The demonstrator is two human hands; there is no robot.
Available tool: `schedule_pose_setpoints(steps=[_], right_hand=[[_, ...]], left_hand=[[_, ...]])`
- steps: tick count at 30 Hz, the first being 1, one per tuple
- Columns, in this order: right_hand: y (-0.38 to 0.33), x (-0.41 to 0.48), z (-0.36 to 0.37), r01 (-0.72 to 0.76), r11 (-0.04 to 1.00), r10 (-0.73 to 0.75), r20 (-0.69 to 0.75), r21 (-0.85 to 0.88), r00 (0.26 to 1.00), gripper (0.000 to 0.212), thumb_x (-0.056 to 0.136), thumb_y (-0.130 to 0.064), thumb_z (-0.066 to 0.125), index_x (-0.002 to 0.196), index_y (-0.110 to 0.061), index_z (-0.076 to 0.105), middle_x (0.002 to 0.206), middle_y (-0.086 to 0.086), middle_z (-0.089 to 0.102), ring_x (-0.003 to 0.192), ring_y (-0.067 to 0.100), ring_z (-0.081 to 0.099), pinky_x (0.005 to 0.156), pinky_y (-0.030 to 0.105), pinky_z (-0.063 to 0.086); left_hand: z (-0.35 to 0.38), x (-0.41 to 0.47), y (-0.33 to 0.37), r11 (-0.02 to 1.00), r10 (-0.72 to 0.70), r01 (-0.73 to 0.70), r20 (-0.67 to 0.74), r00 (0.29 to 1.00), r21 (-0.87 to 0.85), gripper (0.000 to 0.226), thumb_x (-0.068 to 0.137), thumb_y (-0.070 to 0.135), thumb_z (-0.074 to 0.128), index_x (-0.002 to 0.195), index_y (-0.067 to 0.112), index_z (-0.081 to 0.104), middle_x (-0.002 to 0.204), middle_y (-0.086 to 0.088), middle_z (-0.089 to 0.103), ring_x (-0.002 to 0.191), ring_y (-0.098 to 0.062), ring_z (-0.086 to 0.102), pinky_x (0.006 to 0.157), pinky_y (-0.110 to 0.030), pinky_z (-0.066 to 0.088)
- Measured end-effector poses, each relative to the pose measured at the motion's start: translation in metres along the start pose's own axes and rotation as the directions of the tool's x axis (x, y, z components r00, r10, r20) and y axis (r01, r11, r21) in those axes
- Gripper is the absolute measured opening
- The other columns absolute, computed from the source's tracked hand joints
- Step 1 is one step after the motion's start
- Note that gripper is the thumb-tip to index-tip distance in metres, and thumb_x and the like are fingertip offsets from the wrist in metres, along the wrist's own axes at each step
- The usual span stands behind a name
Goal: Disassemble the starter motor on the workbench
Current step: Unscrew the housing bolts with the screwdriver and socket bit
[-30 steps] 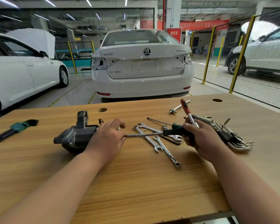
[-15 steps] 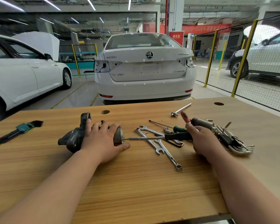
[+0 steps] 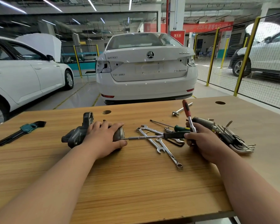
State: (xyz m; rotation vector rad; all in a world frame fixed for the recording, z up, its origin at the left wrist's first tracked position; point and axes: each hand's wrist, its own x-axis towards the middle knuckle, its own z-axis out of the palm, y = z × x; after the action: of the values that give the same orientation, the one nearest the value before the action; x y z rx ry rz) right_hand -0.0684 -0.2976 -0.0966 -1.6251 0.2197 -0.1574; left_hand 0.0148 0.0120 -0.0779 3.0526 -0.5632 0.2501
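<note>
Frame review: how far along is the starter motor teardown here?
Done: little shows; the motor looks whole, with no parts plainly off it. In hand: the left hand holds the motor down while the right hand grips a driver whose tip meets the end cap, plus a red-handled tool. Left: the cap and everything behind it.

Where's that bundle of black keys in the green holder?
In the head view, the hex key set lies at the workbench's far left edge, well left of the starter motor under the left hand.
</note>
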Motion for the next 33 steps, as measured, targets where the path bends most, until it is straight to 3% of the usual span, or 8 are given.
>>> schedule_pose_setpoints(steps=[3,6,10,14,17,22,29,33], right_hand=[[-0.0016,-0.0008,0.0016,-0.034,0.978,0.027,0.034,0.208,0.999,0.041,0.09,0.008,0.05,0.122,-0.018,0.056,0.104,0.017,0.053,0.068,0.02,0.047,0.061,0.031,0.044],[-0.0036,-0.0005,0.0005,-0.066,0.92,0.045,0.063,0.385,0.997,0.022,0.096,-0.005,0.05,0.112,-0.016,0.059,0.102,0.016,0.058,0.062,0.018,0.049,0.058,0.03,0.044],[-0.0021,0.0012,0.0037,-0.006,0.975,0.015,-0.036,0.22,0.999,0.016,0.102,-0.025,0.049,0.108,-0.015,0.06,0.087,0.009,0.074,0.043,0.014,0.045,0.041,0.026,0.04],[0.0026,0.0035,0.0059,0.042,0.994,-0.033,-0.088,0.102,0.996,0.013,0.101,-0.019,0.05,0.11,-0.016,0.059,0.094,0.011,0.074,0.041,0.015,0.042,0.041,0.028,0.038],[0.002,0.0029,0.0042,0.026,0.988,-0.02,-0.04,0.153,0.999,0.018,0.098,-0.009,0.053,0.112,-0.019,0.06,0.106,0.018,0.067,0.051,0.018,0.049,0.049,0.031,0.042],[0.0042,0.0058,0.001,0.012,0.966,-0.016,0.013,0.259,1.0,0.041,0.09,0.011,0.047,0.111,-0.022,0.061,0.119,0.01,0.061,0.101,0.03,0.058,0.069,0.036,0.047],[0.0035,0.0042,0.0012,0.0,0.963,-0.003,0.01,0.27,1.0,0.05,0.086,0.017,0.041,0.111,-0.022,0.062,0.119,0.008,0.062,0.111,0.029,0.057,0.079,0.038,0.047],[-0.0001,0.0035,0.0057,-0.055,0.901,0.067,-0.013,0.431,0.998,0.044,0.09,0.013,0.039,0.11,-0.018,0.062,0.117,0.012,0.059,0.109,0.027,0.057,0.084,0.036,0.048]], left_hand=[[-0.0006,-0.001,-0.0005,1.0,0.006,-0.006,0.004,1.0,-0.004,0.077,0.078,0.078,0.041,0.144,0.051,0.013,0.144,0.006,0.033,0.133,-0.024,0.021,0.112,-0.044,0.009],[-0.0024,-0.002,-0.0009,1.0,0.017,-0.017,0.02,1.0,0.0,0.074,0.08,0.079,0.033,0.145,0.05,0.013,0.145,0.005,0.032,0.133,-0.024,0.021,0.112,-0.045,0.009],[-0.0035,-0.0013,-0.0007,1.0,0.012,-0.011,0.031,0.999,-0.009,0.069,0.084,0.076,0.019,0.146,0.047,0.014,0.148,0.005,0.031,0.134,-0.025,0.019,0.112,-0.045,0.007],[-0.0031,0.0022,-0.002,1.0,0.009,-0.008,0.048,0.999,-0.003,0.066,0.086,0.073,0.021,0.146,0.047,0.014,0.15,0.006,0.029,0.136,-0.025,0.018,0.112,-0.045,0.006],[-0.0034,0.0035,-0.0026,1.0,0.002,-0.002,0.058,0.998,0.002,0.067,0.085,0.074,0.022,0.146,0.047,0.014,0.149,0.005,0.03,0.136,-0.026,0.019,0.111,-0.045,0.007],[-0.0017,0.0035,-0.0035,1.0,0.004,-0.004,0.049,0.999,0.004,0.07,0.082,0.077,0.024,0.145,0.049,0.014,0.148,0.005,0.031,0.134,-0.026,0.021,0.111,-0.046,0.008],[-0.0018,0.0019,-0.0014,1.0,-0.008,0.009,0.038,0.999,-0.011,0.069,0.083,0.076,0.029,0.145,0.049,0.014,0.148,0.006,0.031,0.134,-0.025,0.02,0.111,-0.045,0.008],[-0.0028,0.0006,0.0006,1.0,-0.008,0.009,0.033,0.999,-0.021,0.069,0.084,0.076,0.031,0.145,0.048,0.015,0.147,0.006,0.031,0.133,-0.025,0.02,0.111,-0.044,0.009]])
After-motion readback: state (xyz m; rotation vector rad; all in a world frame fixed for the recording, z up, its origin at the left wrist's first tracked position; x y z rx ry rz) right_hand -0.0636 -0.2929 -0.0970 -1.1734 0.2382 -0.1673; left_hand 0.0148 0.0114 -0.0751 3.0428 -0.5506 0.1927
